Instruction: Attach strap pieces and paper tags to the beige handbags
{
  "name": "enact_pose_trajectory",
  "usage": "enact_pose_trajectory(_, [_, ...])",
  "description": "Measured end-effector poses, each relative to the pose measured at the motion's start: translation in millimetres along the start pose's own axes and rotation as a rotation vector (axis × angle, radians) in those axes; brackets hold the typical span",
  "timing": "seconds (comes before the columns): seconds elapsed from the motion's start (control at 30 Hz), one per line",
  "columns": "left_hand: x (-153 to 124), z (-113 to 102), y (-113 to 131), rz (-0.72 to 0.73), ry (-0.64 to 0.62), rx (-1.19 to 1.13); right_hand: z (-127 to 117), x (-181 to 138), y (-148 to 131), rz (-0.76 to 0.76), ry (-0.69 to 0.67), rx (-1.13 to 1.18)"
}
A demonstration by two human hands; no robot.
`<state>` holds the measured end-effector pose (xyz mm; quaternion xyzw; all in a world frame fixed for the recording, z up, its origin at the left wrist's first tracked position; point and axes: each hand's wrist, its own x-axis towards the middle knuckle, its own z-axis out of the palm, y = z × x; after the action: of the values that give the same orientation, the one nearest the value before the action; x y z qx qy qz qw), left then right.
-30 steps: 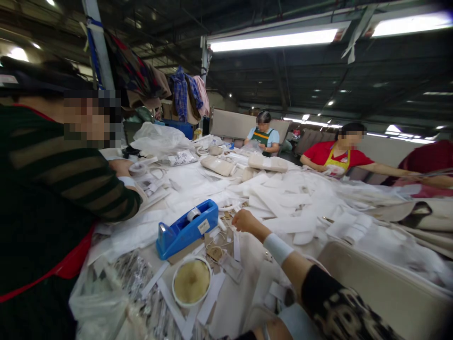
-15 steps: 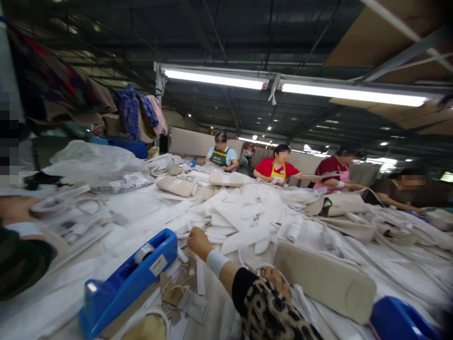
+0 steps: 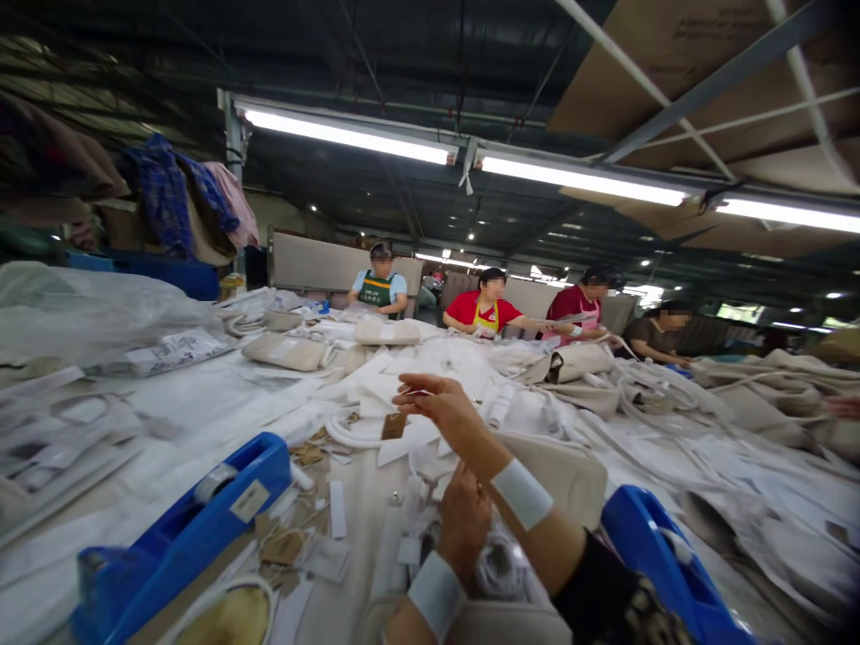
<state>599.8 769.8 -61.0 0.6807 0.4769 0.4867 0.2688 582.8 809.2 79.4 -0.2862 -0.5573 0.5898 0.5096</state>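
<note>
1 blue tape dispenser (image 3: 181,540) lies left of the beige bag (image 3: 571,468), 1 right, each with 1 roll; the cut-off tub (image 3: 198,602), nearer and left, holds something yellowish. Left of the bag, the right hand (image 3: 440,403) extends slightly parted fingers near 1 brown tag (image 3: 394,425); before it, the left hand (image 3: 463,518) curls, grip hidden, contents impossible to tell.

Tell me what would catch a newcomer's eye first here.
Probably the bright blue tape dispenser at near left, with a second blue dispenser at near right. Between them, the open right hand shows above the left hand. Overhead, bright light tubes run across the view.
</note>
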Motion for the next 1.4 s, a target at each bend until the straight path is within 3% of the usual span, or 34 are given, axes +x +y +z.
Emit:
enact_pose_trajectory(0.1, [-1,1,-9,0.018,0.062,-0.009,-41,-49,-31,-0.073,0.111,-0.137])
enact_pose_trajectory(0.3, [3,0,-5,0.061,0.026,-0.104,-99,-130,-59,-0.278,0.436,-0.783])
enact_pose_trajectory(0.4, [2,-5,3,0.046,-0.064,-0.314,-116,-141,-52,-0.212,0.472,-1.052])
enact_pose_trajectory(0.57, [1,-9,13,-0.014,-0.273,-0.792,-122,-131,-21,-0.004,0.381,-1.32])
enact_pose_trajectory(0.77, [1,-7,8,-0.116,-0.367,-0.88,-129,-115,5,0.02,0.44,-1.209])
enact_pose_trajectory(0.93, [1,-8,5,-0.121,-0.403,-0.873,-154,-99,13,-0.01,0.44,-0.915])
enact_pose_trajectory(1.13, [1,-14,9,-0.12,-0.319,-1.044,-161,-102,31,0.064,0.056,-0.454])
enact_pose_trajectory(1.4, [8,-21,6,-0.068,-0.218,-1.207,-151,-105,32,0.095,-0.204,-0.295])
